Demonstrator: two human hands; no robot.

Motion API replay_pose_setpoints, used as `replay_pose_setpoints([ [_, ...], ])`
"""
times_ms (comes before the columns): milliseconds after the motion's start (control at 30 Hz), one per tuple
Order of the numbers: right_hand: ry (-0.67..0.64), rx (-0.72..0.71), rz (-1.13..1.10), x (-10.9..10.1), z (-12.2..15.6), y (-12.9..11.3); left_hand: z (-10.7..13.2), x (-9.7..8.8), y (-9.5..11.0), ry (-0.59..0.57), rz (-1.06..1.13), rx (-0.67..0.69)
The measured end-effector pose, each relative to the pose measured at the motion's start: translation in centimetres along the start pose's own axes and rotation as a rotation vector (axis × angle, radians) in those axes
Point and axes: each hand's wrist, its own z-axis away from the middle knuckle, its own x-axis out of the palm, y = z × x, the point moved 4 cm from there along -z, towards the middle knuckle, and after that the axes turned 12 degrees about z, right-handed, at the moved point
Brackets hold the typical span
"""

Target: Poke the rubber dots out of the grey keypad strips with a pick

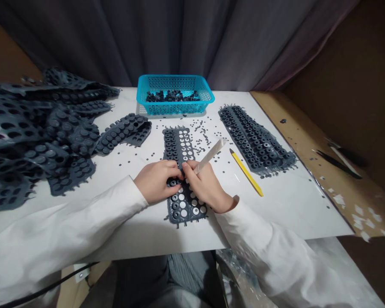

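A dark grey moulded rubber sheet [185, 199] lies flat on the white table top, with rows of round ring-shaped parts and round holes where white shows through. My left hand [158, 180] rests on its left side, fingers curled and pressed onto the sheet close to the right fingertips. In my right hand [205, 182] is a slim pale stick-like tool [211, 155], gripped like a pen and slanting up to the right. Its lower tip is hidden by the fingers, which sit at the middle of the sheet.
Behind stands a blue plastic basket [176, 109] holding small dark rubber parts. Another rubber sheet [256, 139] and a yellow craft knife [246, 173] lie at right. A heap of rubber sheets [67, 132] fills the left. Tiny dark discs are scattered about; black tweezers [338, 164] lie far right.
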Motion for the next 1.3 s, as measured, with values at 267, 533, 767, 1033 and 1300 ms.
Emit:
replay_pose_setpoints([
  [267,0.018,-0.007,0.037,0.1,0.0,-0.2,0.3,0.1,0.0,0.073,0.036,0.053],
  [533,0.012,-0.011,0.079,0.1,0.1,-0.1,0.7,0.4,-0.2,0.079,0.084,0.039],
  [767,0.013,0.000,0.097,0.1,0.2,-0.2,1.1,0.7,-0.4,0.092,0.109,0.036],
  [1033,0.015,0.014,0.049,0.1,0.2,-0.2,1.3,1.0,-0.3,0.105,0.073,0.034],
  [1300,0.035,0.028,-0.034,-0.1,0.2,0.0,1.1,0.7,0.3,0.042,-0.007,0.035],
])
